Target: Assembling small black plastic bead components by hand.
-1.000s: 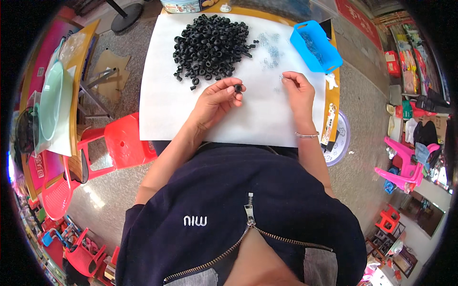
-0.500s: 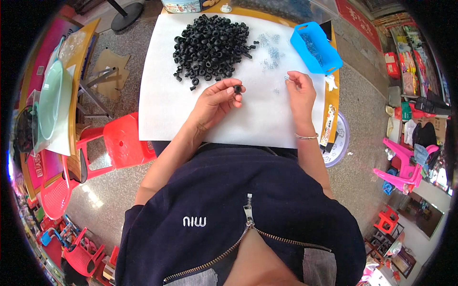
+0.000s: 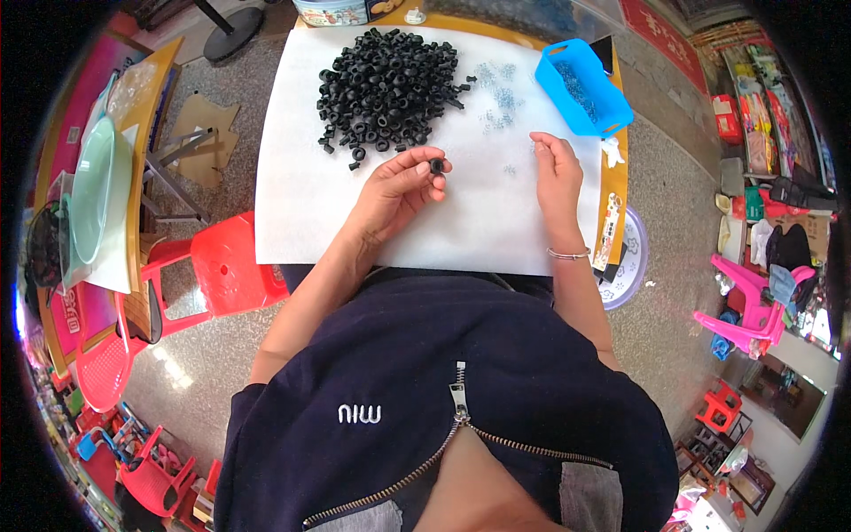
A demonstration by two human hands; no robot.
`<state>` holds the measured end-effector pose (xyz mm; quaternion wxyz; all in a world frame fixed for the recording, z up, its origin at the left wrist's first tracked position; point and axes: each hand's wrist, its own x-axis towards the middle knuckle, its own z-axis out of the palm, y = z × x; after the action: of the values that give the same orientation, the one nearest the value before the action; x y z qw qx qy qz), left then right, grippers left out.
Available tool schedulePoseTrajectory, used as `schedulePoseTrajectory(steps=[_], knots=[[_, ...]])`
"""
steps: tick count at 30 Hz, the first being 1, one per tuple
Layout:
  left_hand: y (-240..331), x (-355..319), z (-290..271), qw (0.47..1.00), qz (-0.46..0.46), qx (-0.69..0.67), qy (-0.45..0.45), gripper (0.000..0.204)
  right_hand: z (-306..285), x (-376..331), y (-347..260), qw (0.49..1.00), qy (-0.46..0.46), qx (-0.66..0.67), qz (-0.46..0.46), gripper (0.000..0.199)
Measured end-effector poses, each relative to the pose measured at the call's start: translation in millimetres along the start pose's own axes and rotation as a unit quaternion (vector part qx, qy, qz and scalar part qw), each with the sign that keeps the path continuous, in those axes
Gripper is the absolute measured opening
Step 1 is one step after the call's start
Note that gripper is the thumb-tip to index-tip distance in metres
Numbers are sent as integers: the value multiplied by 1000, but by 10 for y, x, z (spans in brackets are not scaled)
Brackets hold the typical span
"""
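Observation:
My left hand point(image 3: 399, 188) pinches a small hollow black plastic part point(image 3: 436, 167) between thumb and fingertips, its round opening showing. Just beyond that hand lies a big heap of the same kind of black parts point(image 3: 386, 89). To the right, my right hand point(image 3: 558, 177) is raised over the white sheet with thumb and forefinger brought together. Whatever sits at those fingertips is too small to make out. Tiny clear bits point(image 3: 499, 97) lie scattered between the heap and a blue plastic basket point(image 3: 612, 126), which holds more of them.
A white sheet point(image 3: 301, 213) covers most of the yellow table. At the left stand a red stool point(image 3: 232, 257) and another table bearing a pale green basin point(image 3: 99, 191). A purple-rimmed basin point(image 3: 636, 266) is beside the right table edge. A tin point(image 3: 331, 12) stands at the far edge.
The whole view has shifted slightly. My right hand's fingers have drawn closer together near the same spot. My left hand keeps its pinch on the black part.

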<state>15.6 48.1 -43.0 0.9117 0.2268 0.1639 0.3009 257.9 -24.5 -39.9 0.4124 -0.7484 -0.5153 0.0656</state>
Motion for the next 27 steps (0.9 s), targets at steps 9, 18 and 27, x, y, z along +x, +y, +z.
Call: schedulePoseTrajectory(steps=[9,18,27], knots=[[8,-2,1,1000,0,9,-3,22,-18,-10,-66,986,-6,148,74,15],[11,-12,46,1000,9,7,18,19,-93,20,-285,945,-76,285,139,19],[34,286,511,963,-32,244,112,23,-96,-65,-696,966,-79,242,43,17]])
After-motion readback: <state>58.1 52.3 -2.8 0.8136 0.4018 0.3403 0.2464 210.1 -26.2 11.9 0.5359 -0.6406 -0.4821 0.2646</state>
